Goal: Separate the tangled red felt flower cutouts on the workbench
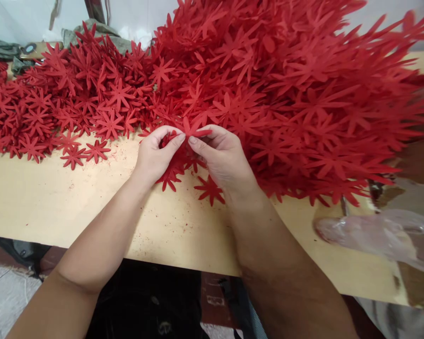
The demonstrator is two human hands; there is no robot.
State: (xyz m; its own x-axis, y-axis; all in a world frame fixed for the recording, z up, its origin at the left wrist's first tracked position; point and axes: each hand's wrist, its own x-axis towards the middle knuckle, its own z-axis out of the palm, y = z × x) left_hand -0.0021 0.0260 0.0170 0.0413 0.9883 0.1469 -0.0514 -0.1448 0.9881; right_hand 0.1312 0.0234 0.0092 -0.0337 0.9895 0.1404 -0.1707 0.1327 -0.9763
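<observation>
Red flower cutouts (254, 80) — thin, flat sheet stock, felt or foam by the look, matt, with clean die-cut edges; which of the two cannot be told. One cutout (194, 129), same matt red, pinched between the bare fingers of the left hand (159, 153) and right hand (222, 157).

Table (56, 202) — pale wood or wood-look board, smooth, satin rather than glossy, dusted with fine red crumbs.

Plastic bag (385, 235) — clear film, glossy, crinkled.

Cloth (92, 30) at the far edge — dull olive fabric, soft and creased.

Floor (3, 292) — light tiles, smooth, with faint joints.
</observation>
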